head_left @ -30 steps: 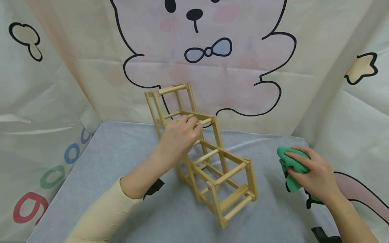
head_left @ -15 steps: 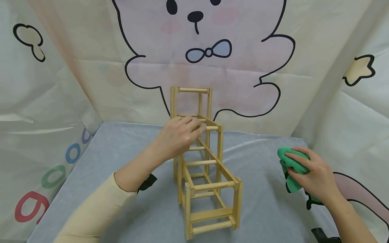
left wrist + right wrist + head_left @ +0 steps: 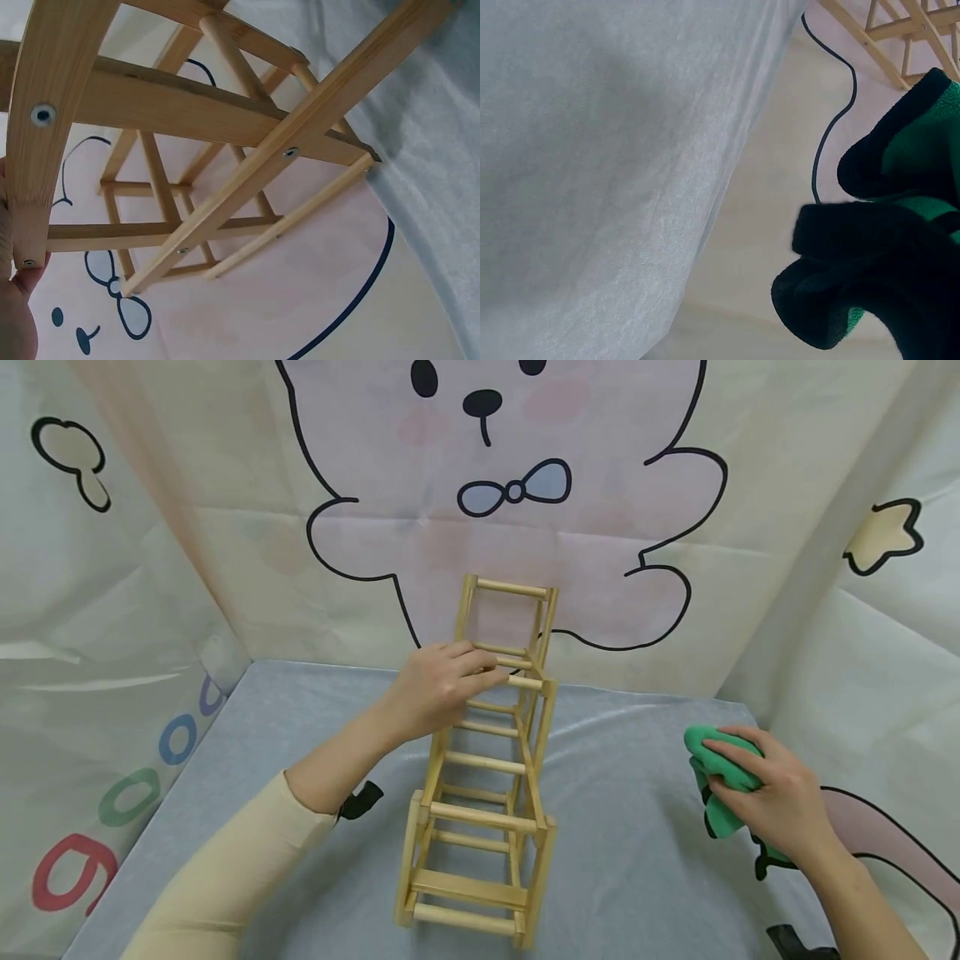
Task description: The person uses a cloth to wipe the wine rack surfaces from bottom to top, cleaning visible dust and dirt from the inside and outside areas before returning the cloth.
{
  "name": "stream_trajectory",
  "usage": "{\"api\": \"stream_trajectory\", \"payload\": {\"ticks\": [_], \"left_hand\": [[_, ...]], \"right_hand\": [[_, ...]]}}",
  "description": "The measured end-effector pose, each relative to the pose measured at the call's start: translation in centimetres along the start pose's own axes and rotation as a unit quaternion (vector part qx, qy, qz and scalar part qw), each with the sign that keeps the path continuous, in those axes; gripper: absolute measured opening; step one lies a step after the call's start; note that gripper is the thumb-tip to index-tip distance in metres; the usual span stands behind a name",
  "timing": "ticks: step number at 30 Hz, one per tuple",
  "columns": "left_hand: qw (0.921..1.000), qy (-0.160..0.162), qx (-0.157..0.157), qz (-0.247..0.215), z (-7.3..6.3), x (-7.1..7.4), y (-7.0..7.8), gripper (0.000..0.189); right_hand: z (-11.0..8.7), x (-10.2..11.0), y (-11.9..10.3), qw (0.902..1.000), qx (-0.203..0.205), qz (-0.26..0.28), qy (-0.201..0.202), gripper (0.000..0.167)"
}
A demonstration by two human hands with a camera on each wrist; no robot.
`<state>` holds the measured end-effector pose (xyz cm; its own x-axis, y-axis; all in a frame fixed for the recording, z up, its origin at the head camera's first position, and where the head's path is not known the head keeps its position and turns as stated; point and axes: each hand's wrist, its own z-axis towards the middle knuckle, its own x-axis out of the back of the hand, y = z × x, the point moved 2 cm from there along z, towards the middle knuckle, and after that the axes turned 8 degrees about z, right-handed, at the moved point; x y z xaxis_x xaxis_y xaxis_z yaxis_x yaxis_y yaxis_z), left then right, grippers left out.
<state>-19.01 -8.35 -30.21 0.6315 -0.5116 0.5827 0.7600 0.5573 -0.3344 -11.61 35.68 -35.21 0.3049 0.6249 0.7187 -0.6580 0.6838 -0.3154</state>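
Observation:
A long light-wood rack (image 3: 486,887) of slats and round rungs stands lengthwise on the blue-grey cloth in the head view, its near end slightly left of its far end. My left hand (image 3: 444,687) grips the rack's raised middle part by a top rung. From the left wrist view, slats and metal screw heads of the rack (image 3: 180,109) show close up, with part of that hand at the left edge. Off to the right, my right hand (image 3: 783,793) holds a bunched green cloth (image 3: 726,768) with black edging, apart from the rack. The cloth's dark folds (image 3: 862,255) fill the right wrist view's lower right.
A blue-grey velvety cloth (image 3: 637,860) covers the table. Behind it hangs a pale backdrop (image 3: 600,560) with a cartoon animal, close to the rack's far end. More printed sheets close in the left side (image 3: 112,652) and the right side (image 3: 847,677).
The rack has turned under my left hand: its far end has swung right and its near end left. My right hand and the green cloth have stayed nearly still.

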Motion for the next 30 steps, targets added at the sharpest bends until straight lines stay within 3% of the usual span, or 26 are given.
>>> {"api": "stream_trajectory", "payload": {"ticks": [4, 14, 30], "left_hand": [[0.9998, 0.016, 0.003, -0.014, -0.2, -0.6, -0.6, 0.041], [0.9985, 0.05, 0.006, -0.019, -0.4, -1.5, -0.9, 0.031], [0.9945, 0.065, -0.077, -0.029, 0.3, -2.5, -1.4, 0.024]], "right_hand": [[-0.1, -0.1, 0.0, 1.0, 0.003, 0.001, 0.002, 0.068], [-0.1, -0.2, 0.2, 1.0, 0.006, 0.002, 0.005, 0.067], [-0.4, -0.2, 0.5, 1.0, -0.003, -0.008, 0.001, 0.067]]}}
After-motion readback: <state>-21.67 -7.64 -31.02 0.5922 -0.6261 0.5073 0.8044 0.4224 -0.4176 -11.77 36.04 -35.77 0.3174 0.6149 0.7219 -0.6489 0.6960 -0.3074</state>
